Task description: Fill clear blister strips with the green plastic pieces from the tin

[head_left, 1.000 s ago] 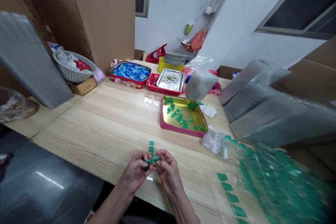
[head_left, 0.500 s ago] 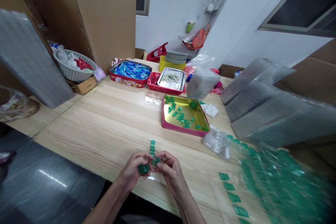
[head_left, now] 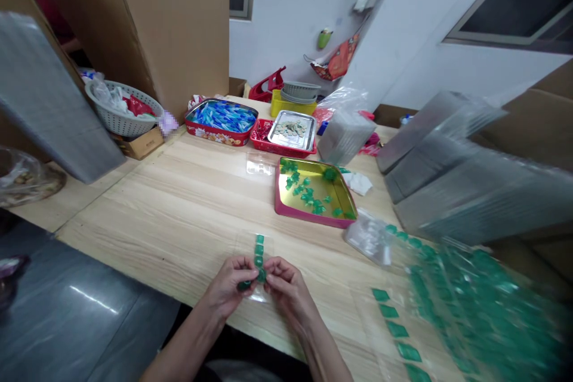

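A clear plastic blister tray [head_left: 259, 296] lies on the table in front of me, with a column of green translucent pieces [head_left: 259, 249] in its middle. My left hand [head_left: 230, 284] is closed at the tray's left side, around a dark green piece [head_left: 244, 285] that is partly hidden by the fingers. On the right, my right hand [head_left: 289, 287] pinches another green piece [head_left: 262, 275] at the near end of the column. The left fingertips touch or nearly touch that piece too. Whether it sits fully in its hollow, I cannot tell.
Ahead is a gold-lined tin [head_left: 316, 192] with loose green pieces. Filled trays [head_left: 483, 304] spread at the right, near stacked clear packs [head_left: 447, 173]. Farther back stand a tin of blue pieces [head_left: 221, 122], a metal tray [head_left: 292, 130] and a basket [head_left: 124, 110].
The green piece in my right fingers has moved slightly left and down, into line with the column. My left hand has turned, so its green piece shows less.
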Demonstrator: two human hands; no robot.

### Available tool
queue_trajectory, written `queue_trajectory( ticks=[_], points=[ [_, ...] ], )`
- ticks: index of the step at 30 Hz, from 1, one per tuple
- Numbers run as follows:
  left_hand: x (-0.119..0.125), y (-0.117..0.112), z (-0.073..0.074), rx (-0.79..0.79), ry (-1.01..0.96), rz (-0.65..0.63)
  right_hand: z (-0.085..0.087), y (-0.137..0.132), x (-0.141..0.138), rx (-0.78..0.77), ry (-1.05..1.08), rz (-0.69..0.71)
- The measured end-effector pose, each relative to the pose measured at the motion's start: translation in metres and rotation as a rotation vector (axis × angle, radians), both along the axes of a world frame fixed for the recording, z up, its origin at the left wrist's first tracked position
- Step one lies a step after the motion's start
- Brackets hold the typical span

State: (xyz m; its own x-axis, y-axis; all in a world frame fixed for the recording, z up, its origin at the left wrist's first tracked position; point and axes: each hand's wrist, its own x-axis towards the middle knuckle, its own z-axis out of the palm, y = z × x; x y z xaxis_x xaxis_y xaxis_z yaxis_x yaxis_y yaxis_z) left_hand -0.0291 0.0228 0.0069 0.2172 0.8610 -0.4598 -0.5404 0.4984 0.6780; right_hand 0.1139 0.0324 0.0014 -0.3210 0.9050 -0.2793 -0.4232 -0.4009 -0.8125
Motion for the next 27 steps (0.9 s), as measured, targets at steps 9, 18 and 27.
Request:
queue_trajectory(
  ticks=[9,18,27],
  points=[
    [0.003,0.027,0.020,0.117,0.143,0.038,0.015,0.025,0.007,0.054,-0.086,0.020],
    [-0.002,0.014,-0.012,0.307,0.716,-0.074,-0.021,0.014,0.009,0.237,-0.469,0.130],
    [0.006,0.017,-0.018,0.452,1.185,-0.187,-0.020,0.014,-0.003,0.600,-1.079,0.106]
  ],
)
